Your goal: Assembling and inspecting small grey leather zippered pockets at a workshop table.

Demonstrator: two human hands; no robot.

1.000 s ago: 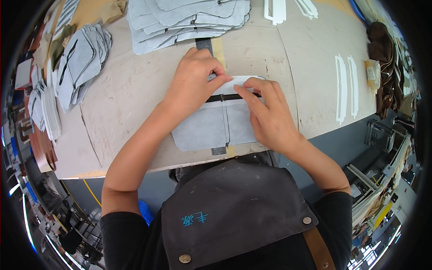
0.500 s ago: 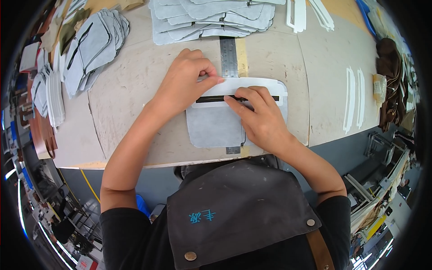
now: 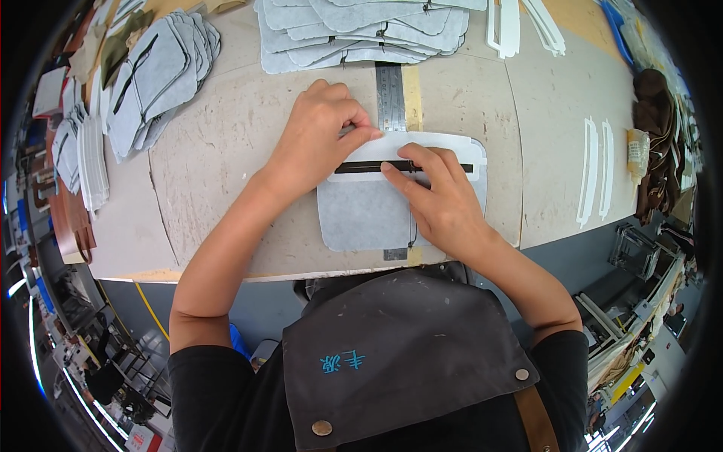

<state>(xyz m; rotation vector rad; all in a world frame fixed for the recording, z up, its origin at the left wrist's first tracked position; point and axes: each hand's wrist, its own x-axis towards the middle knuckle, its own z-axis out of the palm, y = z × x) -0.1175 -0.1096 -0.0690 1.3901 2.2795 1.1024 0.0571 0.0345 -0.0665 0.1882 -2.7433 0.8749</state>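
Observation:
A light grey fabric panel (image 3: 365, 218) with rounded corners lies flat near the table's front edge. Across its upper part runs a black zipper (image 3: 444, 167) framed by a white strip (image 3: 456, 147). At the panel's top edge, my left hand (image 3: 327, 124) is closed, thumb and fingertips pinching the white strip's upper edge. My right hand (image 3: 444, 192) rests on the panel's right half, its fingers apart and fingertips touching down at the zipper. A thin black cord (image 3: 413, 226) hangs down from beneath that hand along the panel.
A steel ruler (image 3: 390, 94) and yellow tape (image 3: 412, 94) run under the panel. Stacked grey panels (image 3: 361, 34) lie at the back, more panels (image 3: 154, 71) at left. White frame strips (image 3: 587, 173), a tape roll (image 3: 638, 154) and brown material (image 3: 654, 113) sit at right.
The whole scene has shifted slightly to the right in view. Both hands keep nearly the same places on the panel.

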